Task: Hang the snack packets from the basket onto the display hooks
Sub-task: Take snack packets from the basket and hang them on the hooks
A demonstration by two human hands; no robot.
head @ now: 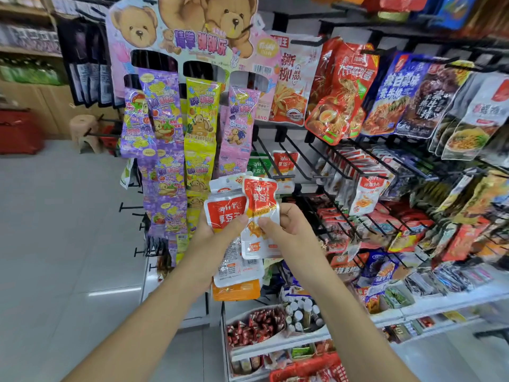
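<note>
Left hand [217,227] is clamped around a fanned stack of red-and-white foil snack packets [225,213], thumb pressing on the front, right in the middle of the frame. Right hand [289,224] pinches the front red-topped packet [260,197] between thumb and fingers, looks like it's being peeled off the stack.

What I'd worry about: those foil packs look slippery, so pulling one free could drag the rest out of the left hand's grip and onto the floor. The hang hole also looks tiny, so it could easily miss the tip of the bare black wire hook [292,158] just above right.

Matching packets already hang around that hook. The red plastic basket [303,368] sits at the bottom edge, with packets inside. Upper left there's a teddy-bear cardboard candy display [176,31]. The pale grey tiled floor [55,216] fills the left side, with a beige plastic stool [82,130] further back.
</note>
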